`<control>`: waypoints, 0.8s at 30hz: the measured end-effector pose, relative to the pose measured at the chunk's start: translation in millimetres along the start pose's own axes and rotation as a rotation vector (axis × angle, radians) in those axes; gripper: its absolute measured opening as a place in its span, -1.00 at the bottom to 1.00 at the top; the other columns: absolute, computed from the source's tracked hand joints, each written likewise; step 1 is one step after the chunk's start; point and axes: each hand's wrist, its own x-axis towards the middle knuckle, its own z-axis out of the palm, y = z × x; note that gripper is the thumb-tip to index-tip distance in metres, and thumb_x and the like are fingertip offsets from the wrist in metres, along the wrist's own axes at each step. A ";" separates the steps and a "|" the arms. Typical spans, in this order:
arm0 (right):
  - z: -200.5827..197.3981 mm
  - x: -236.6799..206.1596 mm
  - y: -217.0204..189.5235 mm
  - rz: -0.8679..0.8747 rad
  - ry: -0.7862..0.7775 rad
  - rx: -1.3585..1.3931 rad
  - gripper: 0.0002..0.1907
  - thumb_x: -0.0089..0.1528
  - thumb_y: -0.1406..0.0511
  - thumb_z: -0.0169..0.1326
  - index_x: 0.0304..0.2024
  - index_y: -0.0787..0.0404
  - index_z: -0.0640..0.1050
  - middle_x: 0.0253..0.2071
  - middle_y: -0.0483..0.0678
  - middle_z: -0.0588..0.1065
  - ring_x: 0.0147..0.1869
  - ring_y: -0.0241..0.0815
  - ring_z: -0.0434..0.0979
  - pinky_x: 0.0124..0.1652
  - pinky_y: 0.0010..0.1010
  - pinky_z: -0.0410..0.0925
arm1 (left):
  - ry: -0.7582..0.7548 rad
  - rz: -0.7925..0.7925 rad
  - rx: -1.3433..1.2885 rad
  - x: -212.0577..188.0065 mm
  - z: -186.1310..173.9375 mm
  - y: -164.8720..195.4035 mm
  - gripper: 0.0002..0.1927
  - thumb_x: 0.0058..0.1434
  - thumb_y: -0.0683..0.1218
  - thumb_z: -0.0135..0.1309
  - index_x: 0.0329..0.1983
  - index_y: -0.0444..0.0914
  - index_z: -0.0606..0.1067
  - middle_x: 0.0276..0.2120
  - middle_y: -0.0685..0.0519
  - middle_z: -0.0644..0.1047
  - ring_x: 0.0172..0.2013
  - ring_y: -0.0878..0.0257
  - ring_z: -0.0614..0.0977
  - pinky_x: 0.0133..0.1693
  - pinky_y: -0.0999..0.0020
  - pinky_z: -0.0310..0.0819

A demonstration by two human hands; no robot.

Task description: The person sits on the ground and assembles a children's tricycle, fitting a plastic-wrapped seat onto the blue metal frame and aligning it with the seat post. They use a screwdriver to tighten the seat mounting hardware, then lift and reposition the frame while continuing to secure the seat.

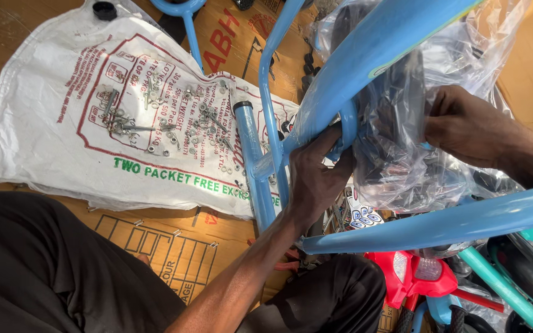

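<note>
Cardboard (174,259) covers the floor, flattened, with a white woven sack (50,142) spread on top at left. Loose bolts, nuts and washers (155,117) lie scattered across the sack's middle. Black cap (104,10) sits near the sack's top edge. Light blue frame (365,49) fills centre and right, tubes running up, down and across; one open-ended tube (251,160) lies over the sack's right edge. Clear plastic bag (402,142) wraps a dark part inside the frame, right of centre. Left hand (316,179) comes up from below, fingers curled closed around a frame tube where it meets the bag. Right hand (470,132) comes in from the right edge, fingers bent and pressing into the bag's side, gripping the plastic; fingertips are partly hidden in the folds. Both hands are close together, bag between them. Black trouser legs (38,265) fill lower left and bottom centre. Red plastic piece (411,274) sits below the lower frame tube, near teal tubes (501,287) at lower right. Small black parts (308,68) lie behind the frame, top centre, too small to tell apart.
</note>
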 end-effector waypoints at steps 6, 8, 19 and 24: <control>11.7 1.5 -23.3 -0.161 -0.037 0.310 -0.84 0.31 0.37 0.07 -0.17 0.30 0.65 -0.38 -0.13 0.59 -0.36 -0.39 0.44 -0.31 -0.43 0.34 | 0.067 -0.012 -0.077 -1.4 -4.4 1.9 -0.79 0.22 -0.31 0.12 -0.07 -0.33 0.55 -0.14 -0.11 0.69 -0.01 0.07 0.75 -0.04 0.26 0.61; 18.2 4.5 -28.0 -0.177 -0.061 0.419 -0.84 0.30 0.37 0.08 -0.15 0.30 0.66 -0.33 -0.12 0.61 -0.32 -0.37 0.49 -0.25 -0.44 0.38 | 0.064 0.029 -0.044 -3.4 -6.9 2.7 -0.76 0.22 -0.30 0.16 -0.03 -0.33 0.54 -0.12 -0.13 0.67 -0.02 0.06 0.74 -0.02 0.25 0.61; 11.0 -4.0 -46.6 -0.223 0.033 0.143 -0.91 0.25 0.41 0.16 -0.33 0.25 0.67 -0.46 -0.14 0.57 -0.42 -0.39 0.36 -0.31 -0.40 0.30 | 0.108 0.125 0.046 -4.5 -9.4 2.0 -0.69 0.27 -0.28 0.21 0.07 -0.32 0.47 -0.08 -0.10 0.67 -0.02 0.13 0.75 0.03 0.27 0.67; 4.2 -7.0 -45.5 -0.286 0.039 0.015 -0.89 0.17 0.52 0.11 -0.38 0.23 0.58 -0.53 -0.18 0.50 -0.46 -0.44 0.35 -0.42 -0.45 0.27 | 0.068 0.082 -0.014 -2.9 -12.0 4.7 -0.64 0.25 -0.29 0.19 0.11 -0.34 0.47 -0.06 -0.10 0.66 0.03 0.13 0.73 0.05 0.28 0.65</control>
